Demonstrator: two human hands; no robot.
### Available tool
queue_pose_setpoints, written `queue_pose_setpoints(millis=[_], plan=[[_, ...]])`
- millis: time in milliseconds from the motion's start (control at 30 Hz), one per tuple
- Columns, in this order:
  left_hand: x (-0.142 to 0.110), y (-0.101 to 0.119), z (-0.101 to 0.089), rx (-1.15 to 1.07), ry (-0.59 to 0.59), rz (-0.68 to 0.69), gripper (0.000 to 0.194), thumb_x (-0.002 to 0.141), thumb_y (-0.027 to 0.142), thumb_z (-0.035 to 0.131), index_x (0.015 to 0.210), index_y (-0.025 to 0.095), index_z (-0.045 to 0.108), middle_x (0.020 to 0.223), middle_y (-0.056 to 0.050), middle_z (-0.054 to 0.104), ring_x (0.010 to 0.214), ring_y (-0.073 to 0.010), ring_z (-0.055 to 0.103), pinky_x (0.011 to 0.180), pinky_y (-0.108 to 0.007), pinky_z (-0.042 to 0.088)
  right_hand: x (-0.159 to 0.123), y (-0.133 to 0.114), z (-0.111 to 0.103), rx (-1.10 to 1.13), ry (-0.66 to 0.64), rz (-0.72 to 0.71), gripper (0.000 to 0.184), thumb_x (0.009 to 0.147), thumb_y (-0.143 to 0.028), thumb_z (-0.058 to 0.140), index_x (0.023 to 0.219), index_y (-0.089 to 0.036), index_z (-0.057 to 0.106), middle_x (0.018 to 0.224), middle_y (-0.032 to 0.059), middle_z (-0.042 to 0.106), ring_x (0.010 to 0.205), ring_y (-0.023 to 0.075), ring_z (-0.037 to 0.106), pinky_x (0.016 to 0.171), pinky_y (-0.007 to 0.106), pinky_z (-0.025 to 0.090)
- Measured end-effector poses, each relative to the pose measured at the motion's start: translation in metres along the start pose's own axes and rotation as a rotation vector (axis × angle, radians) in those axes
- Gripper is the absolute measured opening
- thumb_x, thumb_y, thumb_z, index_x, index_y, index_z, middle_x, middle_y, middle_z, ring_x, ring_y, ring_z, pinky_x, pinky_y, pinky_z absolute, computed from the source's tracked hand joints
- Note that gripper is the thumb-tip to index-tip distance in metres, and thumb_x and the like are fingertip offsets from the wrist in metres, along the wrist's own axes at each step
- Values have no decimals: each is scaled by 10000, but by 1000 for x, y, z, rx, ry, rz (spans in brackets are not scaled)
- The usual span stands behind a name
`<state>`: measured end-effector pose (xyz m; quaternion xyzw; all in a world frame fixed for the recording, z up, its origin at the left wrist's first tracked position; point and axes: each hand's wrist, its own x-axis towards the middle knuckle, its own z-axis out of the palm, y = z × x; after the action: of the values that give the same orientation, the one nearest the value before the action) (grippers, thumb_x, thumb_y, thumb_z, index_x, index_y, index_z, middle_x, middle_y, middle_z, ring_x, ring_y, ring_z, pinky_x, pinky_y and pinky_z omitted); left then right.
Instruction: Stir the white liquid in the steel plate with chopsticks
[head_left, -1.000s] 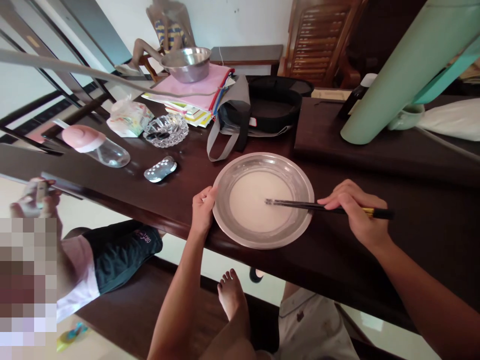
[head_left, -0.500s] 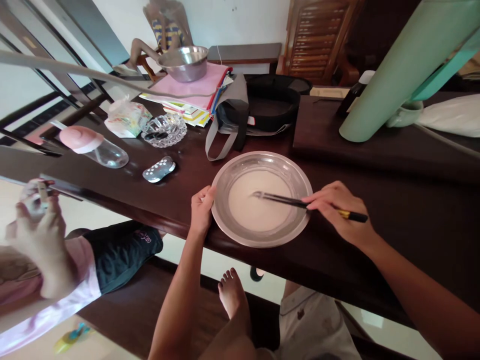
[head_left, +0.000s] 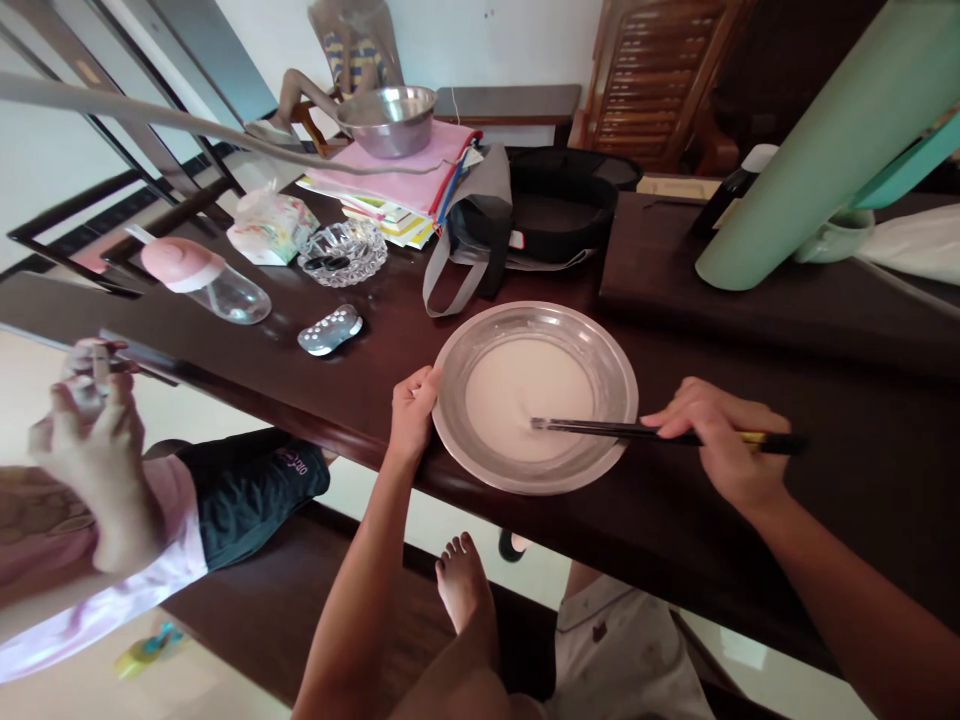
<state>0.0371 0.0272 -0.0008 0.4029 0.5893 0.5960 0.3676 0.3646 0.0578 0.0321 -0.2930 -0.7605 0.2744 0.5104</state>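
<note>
A wide metal bowl (head_left: 615, 340) stands on the dark table near its front edge. It holds a milky white liquid (head_left: 517, 390). My left hand (head_left: 412, 408) grips the bowl's left rim, fingers closed. On the right, my right hand (head_left: 721, 435) is closed around a pair of black chopsticks (head_left: 600, 429) with gold bands near the back end. Their tips dip into the liquid, close to the middle of the bowl. The chopsticks lie nearly level across the right rim; I cannot tell whether they touch it.
Behind the bowl sits a black and grey bag (head_left: 555, 215). Left of it are a game controller (head_left: 331, 330), glass ashtray (head_left: 352, 255), tissue pack (head_left: 270, 225), pink-lidded bottle (head_left: 217, 280) and a steel basin (head_left: 394, 122) on books. A green cylinder (head_left: 810, 150) leans at right. Another person's hands (head_left: 94, 420) are at left.
My right hand has moved right and slightly down, drawing the chopstick tips lower through the liquid. My left hand keeps its grip on the bowl's rim. The whole view has shifted a little.
</note>
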Motion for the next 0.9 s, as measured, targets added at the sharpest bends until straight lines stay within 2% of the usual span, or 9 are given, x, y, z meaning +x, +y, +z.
queue_pose_setpoints(millis=[100,233,267,400,433,567,633,733,900], plan=[[0,2,0,-7,11,2,577,752,569,727,535,197,343,506,71,280,478,-63,194,430,-222,169,2,-4,1,-110,-159,-49,205,913,-114,601,848,-251,737,897,24,793,756,212,674,696,397,505],[1,1,0,-5,9,-4,577,754,571,727,533,196,349,512,64,295,479,-67,221,430,-221,181,4,-5,0,-126,73,-68,307,939,-111,535,743,-259,719,753,14,758,642,192,647,610,386,467],[1,1,-1,-1,3,-3,577,758,573,724,533,196,350,512,63,299,479,-68,226,430,-220,182,4,-6,0,-94,85,-88,330,945,-111,515,725,-258,712,728,13,752,614,188,638,592,385,461],[0,1,-1,4,5,4,576,765,578,715,538,196,348,509,65,292,478,-67,207,433,-222,175,3,-8,4,-118,-160,-147,201,899,-119,607,846,-255,745,871,21,801,709,204,679,668,394,512],[0,1,-1,2,8,5,578,763,580,716,539,196,346,510,66,289,479,-67,201,433,-223,172,3,-9,4,-155,-166,-133,185,888,-119,628,866,-256,750,896,20,804,730,205,680,681,392,516],[0,1,-1,7,5,0,589,751,596,721,536,197,346,512,65,292,480,-68,213,433,-224,172,3,-9,3,-130,52,-88,299,937,-105,535,770,-256,732,768,11,773,643,185,632,616,373,476],[-1,1,-1,8,3,-7,590,747,603,725,536,196,352,512,64,298,479,-68,226,433,-223,177,3,-9,3,-78,-9,-108,303,940,-105,524,778,-255,731,779,12,777,654,189,642,625,378,484],[-1,2,0,-7,14,-11,592,743,597,731,536,196,348,507,67,293,475,-65,215,434,-223,178,3,-9,3,-145,-155,-100,194,901,-126,616,864,-259,752,893,21,803,749,210,673,697,394,517],[0,3,0,0,14,-11,572,746,572,730,531,195,359,509,64,300,476,-67,215,430,-230,165,3,-8,0,-121,-31,-69,271,941,-137,546,817,-276,743,816,11,788,684,205,654,645,397,491]])
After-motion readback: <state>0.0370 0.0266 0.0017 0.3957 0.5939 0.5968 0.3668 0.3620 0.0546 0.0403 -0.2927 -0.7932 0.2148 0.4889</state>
